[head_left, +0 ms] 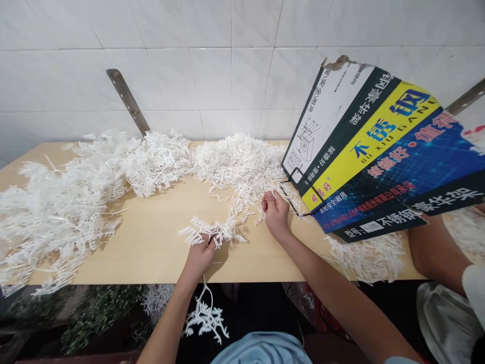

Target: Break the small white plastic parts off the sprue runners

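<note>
In the head view, my left hand point(200, 257) is closed around a bunch of white plastic branch sprigs point(223, 231), just above the table's front half. A white branched stem point(206, 318) hangs below that hand, past the table edge; whether the same fingers hold it I cannot tell. My right hand point(278, 216) is curled with its fingertips together, beside the cardboard's lower left corner. Anything in its fingers is too small or hidden to make out. Beyond both hands lies a heap of small white sprigs point(238, 159), with loose bits scattered toward my right hand.
Large white branch bunches point(56, 207) cover the table's left side. A printed cardboard sheet point(371, 151) leans upright at right, tied with black cord. Behind it shows another person's arm point(435, 250) near more white pieces point(369, 255). Metal brackets point(129, 101) stand against the tiled wall.
</note>
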Tool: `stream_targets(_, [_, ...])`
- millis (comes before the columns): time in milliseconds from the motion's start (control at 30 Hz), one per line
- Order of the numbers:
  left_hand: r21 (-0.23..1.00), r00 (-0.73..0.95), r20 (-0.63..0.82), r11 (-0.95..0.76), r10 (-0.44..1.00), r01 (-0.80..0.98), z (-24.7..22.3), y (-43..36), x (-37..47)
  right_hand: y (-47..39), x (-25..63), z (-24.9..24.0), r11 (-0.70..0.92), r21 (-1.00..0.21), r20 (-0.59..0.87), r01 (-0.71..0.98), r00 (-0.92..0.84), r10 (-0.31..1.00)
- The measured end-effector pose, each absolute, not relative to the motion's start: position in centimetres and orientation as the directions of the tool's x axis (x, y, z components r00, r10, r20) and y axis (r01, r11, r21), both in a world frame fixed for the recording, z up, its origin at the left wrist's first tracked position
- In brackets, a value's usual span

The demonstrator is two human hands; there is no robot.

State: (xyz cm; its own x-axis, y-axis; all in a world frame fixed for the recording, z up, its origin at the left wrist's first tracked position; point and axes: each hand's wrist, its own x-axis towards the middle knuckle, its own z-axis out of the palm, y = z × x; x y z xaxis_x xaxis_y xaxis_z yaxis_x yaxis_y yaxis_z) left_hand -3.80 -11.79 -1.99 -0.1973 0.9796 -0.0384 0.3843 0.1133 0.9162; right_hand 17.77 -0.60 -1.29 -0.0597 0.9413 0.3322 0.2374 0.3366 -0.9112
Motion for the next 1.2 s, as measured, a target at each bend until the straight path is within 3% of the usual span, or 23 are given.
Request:
stream_targets(67, [0.913, -0.210, -0.042, 0.123, 0.977, 0.389, -2.0, -11.7, -3.9, 0.0, 17.7, -1.3, 0.381, -0.851, 0.402, 0.362, -0.020, 0.916])
stream_targets(167, [0.897, -0.229, -0.023, 0.121, 0.973, 0.424, -1.7, -11.4, -3.5, -0.3, 17.1, -0.6, 0.566, -0.675, 0.512, 0.474, -0.252, 0.821])
stream_targets(300, [0.857, -0.205, 0.026, 0.084, 0.978, 0.509, -1.4, -11.2, -3.0, -1.6, 16.4, 0.7, 0.819, -0.463, 0.589, 0.340, -0.573, 0.570])
stream_targets(400, [0.834, -0.174, 0.031, 0.071, 0.984, 0.548, -1.6, -11.2, -2.8, -2.0, 16.2, 0.5, 0.899, -0.389, 0.562, 0.203, -0.720, 0.406])
stream_targets(467, [0.839, -0.175, 0.034, 0.067, 0.984, 0.540, -1.7, -11.2, -2.8, -1.9, 15.9, -0.2, 0.909, -0.375, 0.555, 0.180, -0.742, 0.376])
stream_targets(567, [0.858, -0.133, 0.059, 0.018, 0.989, 0.513, -1.5, -11.2, -2.9, -1.7, 15.7, -1.2, 0.883, -0.424, 0.593, 0.201, -0.675, 0.438])
stream_targets(800, [0.905, 0.083, 0.070, -0.098, 0.994, 0.413, -0.6, -10.9, -2.6, -3.2, 15.6, -1.1, 0.671, -0.681, 0.564, 0.292, -0.375, 0.736])
stream_targets(900, [0.927, 0.073, 0.051, -0.074, 0.996, 0.368, -1.0, -11.0, -2.6, -3.4, 15.2, -1.0, 0.552, -0.807, 0.499, 0.210, -0.260, 0.827])
stream_targets(1000, [0.947, 0.038, 0.003, -0.015, 0.999, 0.320, -1.4, -11.4, -2.8, -2.1, 15.3, -1.1, 0.362, -0.932, 0.361, 0.014, -0.058, 0.931])
stream_targets(1100, [0.953, 0.005, -0.028, 0.025, 1.000, 0.301, -1.3, -11.8, -3.0, -0.5, 16.0, -1.0, 0.238, -0.963, 0.219, -0.123, 0.151, 0.964])
stream_targets(1200, [0.950, -0.012, -0.025, 0.027, 1.000, 0.311, -0.8, -11.6, -3.0, -0.2, 16.6, -0.5, 0.340, -0.939, 0.339, 0.043, -0.034, 0.940])
